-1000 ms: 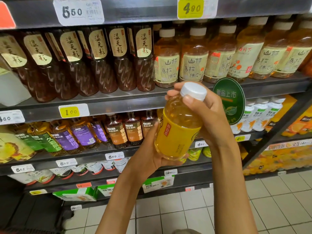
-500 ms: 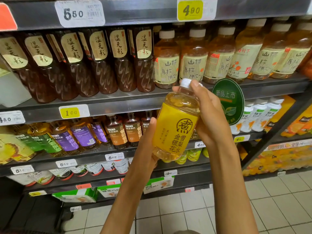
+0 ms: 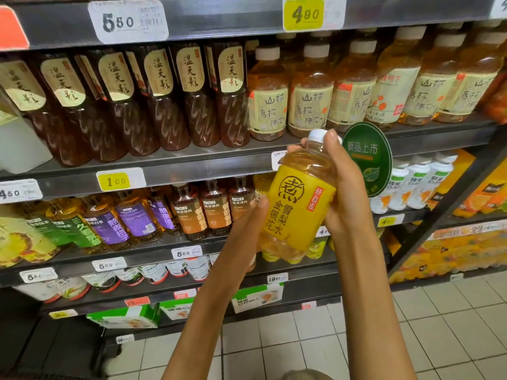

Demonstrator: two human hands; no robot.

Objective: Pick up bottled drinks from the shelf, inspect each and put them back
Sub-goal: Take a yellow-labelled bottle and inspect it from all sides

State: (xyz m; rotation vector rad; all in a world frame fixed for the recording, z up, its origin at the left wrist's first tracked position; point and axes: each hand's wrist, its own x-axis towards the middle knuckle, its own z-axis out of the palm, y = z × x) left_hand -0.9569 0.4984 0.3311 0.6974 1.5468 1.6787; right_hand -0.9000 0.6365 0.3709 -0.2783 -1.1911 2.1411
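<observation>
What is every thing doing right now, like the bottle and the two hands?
yellow-label bottle: capped, tilted, held off the shelf in both hands
left hand: holds the bottle's lower part
right hand: grips the bottle's upper part
dark bottles: standing on the shelf
round green sign: hanging from the shelf edge

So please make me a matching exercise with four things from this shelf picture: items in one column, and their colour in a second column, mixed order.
Items
1. Label of the held bottle
2. Cap of the held bottle
3. Round sign on the shelf edge
4. Price tag 5.60 on the top rail

Colours
A. green
B. white tag with dark digits
C. yellow
D. plain white

Pairs: 1-C, 2-D, 3-A, 4-B
</observation>
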